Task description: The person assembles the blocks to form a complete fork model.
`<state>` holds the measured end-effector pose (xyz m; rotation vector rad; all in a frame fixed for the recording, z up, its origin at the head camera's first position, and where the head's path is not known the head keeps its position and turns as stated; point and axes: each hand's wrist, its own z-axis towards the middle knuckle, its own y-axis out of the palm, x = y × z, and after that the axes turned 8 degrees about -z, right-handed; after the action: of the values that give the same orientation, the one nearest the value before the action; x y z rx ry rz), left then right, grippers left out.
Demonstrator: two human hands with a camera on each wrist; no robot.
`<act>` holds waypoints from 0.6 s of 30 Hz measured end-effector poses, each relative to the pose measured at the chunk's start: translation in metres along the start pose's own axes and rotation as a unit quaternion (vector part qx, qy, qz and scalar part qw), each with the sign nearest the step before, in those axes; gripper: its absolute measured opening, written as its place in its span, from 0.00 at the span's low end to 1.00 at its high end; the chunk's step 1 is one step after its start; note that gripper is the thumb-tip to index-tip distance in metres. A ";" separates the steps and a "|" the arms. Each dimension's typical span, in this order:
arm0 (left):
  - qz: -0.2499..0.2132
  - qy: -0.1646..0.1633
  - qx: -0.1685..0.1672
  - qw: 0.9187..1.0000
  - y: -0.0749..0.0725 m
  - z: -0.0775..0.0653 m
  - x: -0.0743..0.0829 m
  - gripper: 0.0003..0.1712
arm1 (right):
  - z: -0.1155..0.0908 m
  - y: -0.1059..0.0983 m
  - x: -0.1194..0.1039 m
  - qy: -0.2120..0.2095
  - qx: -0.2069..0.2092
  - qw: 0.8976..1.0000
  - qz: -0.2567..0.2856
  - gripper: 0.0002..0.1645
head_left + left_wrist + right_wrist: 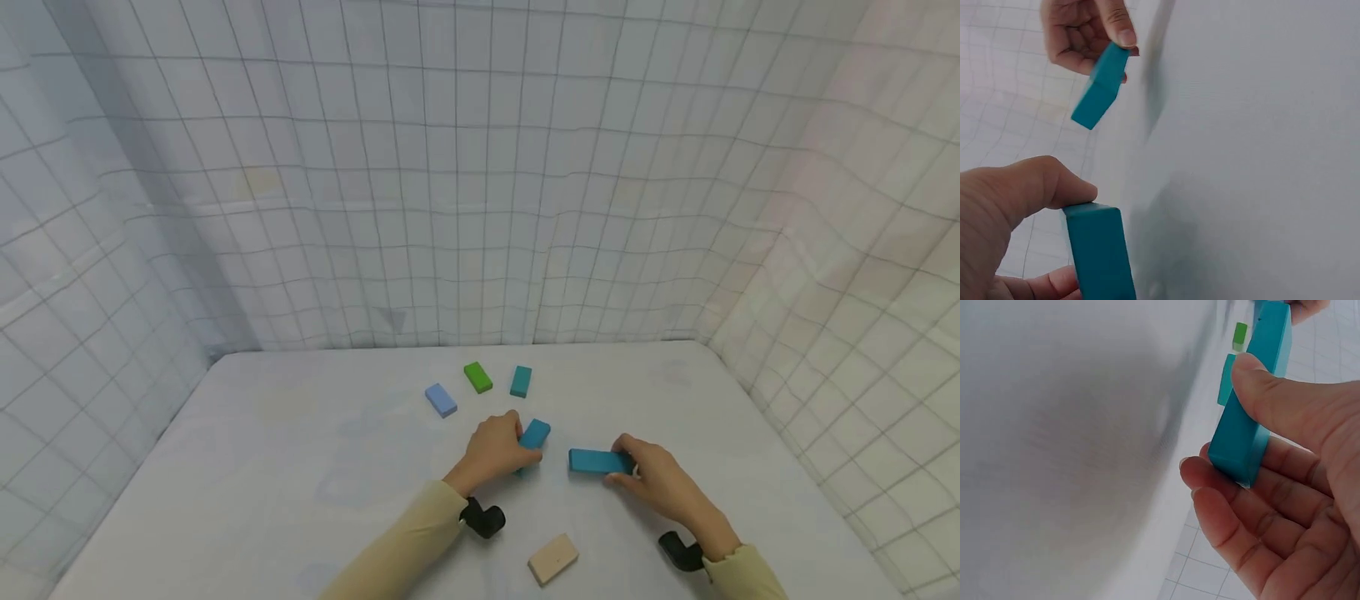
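Observation:
My left hand (495,450) pinches a blue rectangular block (536,434) between thumb and fingers. In the left wrist view that block (1099,253) shows one end face, with the thumb on its upper edge. To the right, my right hand (662,482) grips a second blue block (592,462) by its right end, its long side pointing towards the left hand. The right wrist view has the thumb across this block (1241,434) and fingers beneath it. A gap separates the two blocks, and both are close over the white table.
Beyond the hands lie a light blue block (441,400), a green block (477,377) and a teal block (521,381). A beige wooden block (553,559) lies near the front, between the forearms. White grid-patterned curtains (465,167) surround the table (262,467) at the back and sides.

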<state>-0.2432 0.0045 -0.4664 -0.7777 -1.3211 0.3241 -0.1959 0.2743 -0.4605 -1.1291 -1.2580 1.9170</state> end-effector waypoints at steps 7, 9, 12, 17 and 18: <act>-0.076 -0.062 0.011 0.995 -0.020 -0.017 -0.018 0.33 | 0.007 0.004 -0.005 -0.007 0.004 1.000 0.000 0.16; -0.091 -0.068 0.016 0.993 -0.023 -0.021 -0.024 0.36 | 0.010 0.006 -0.006 -0.012 0.003 1.000 0.000 0.16; -0.121 -0.073 0.011 0.990 -0.026 -0.025 -0.031 0.31 | 0.013 0.007 -0.009 -0.017 0.001 1.000 -0.002 0.16; -0.162 -0.070 -0.006 0.984 -0.031 -0.030 -0.040 0.21 | 0.017 0.011 -0.014 -0.023 -0.004 1.000 -0.001 0.16; -0.165 -0.070 -0.010 0.984 -0.031 -0.031 -0.041 0.20 | 0.018 0.011 -0.015 -0.024 -0.006 1.000 0.000 0.17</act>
<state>-0.2307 -0.0532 -0.4773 -0.5459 -1.5606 0.1017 -0.2048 0.2502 -0.4625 -1.0940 -1.2968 1.9491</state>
